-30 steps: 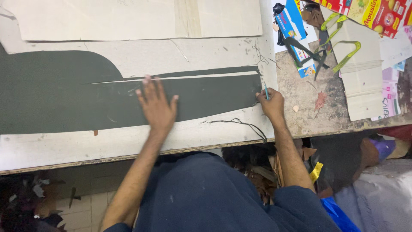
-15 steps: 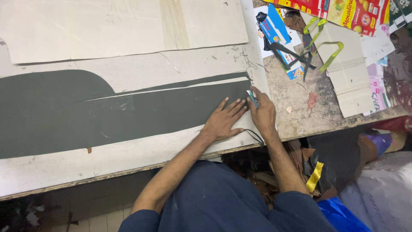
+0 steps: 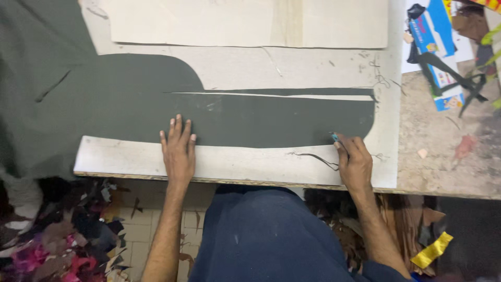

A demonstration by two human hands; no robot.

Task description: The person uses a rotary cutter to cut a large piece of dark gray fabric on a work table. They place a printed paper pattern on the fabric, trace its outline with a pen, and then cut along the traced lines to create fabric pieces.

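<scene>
I am pressing my left hand [image 3: 178, 151] flat, fingers spread, on the dark green fabric [image 3: 250, 117] lying across the cardboard sheet [image 3: 130, 156] on the counter [image 3: 443, 172]. My right hand [image 3: 355, 163] is closing its grip around a small blue cutter [image 3: 334, 137] at the fabric's lower right edge.

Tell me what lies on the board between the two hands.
In the head view, between the left hand and the right hand runs the lower edge of the dark green sheet, then bare pale board with a thin dark offcut strip.

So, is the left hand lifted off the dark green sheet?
No, the left hand lies flat, fingers spread, on the dark green sheet and the pale board under it.
</scene>
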